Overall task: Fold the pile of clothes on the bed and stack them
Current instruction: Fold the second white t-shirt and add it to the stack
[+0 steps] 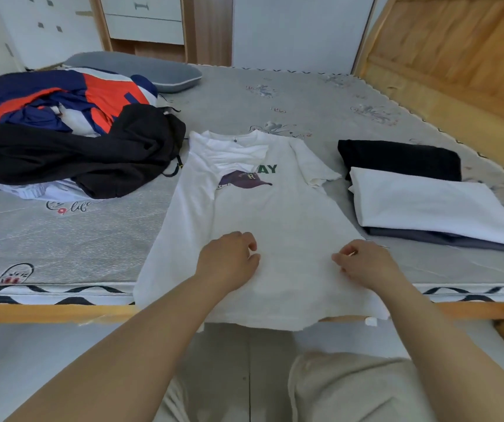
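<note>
White T-shirt (275, 214) lies flat on the bed (275, 99), front up, left side already folded in, hem hanging over the near edge. Thin, soft, light fabric; prob. slides and wrinkles easily, so best taken at edges or the right sleeve. Left hand (229, 260) and right hand (363, 261) rest on the shirt's lower half, fingers loosely curled, apparently gripping nothing. Unfolded pile (71, 132) left of shirt, folded stack (427, 199) right.

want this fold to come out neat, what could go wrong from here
The white t-shirt has its hem hanging over the bed edge, so it may slide off. Its left sleeve is folded in but the right one still sticks out, so the fold may come out lopsided. Both hands could bunch the cloth.
</note>
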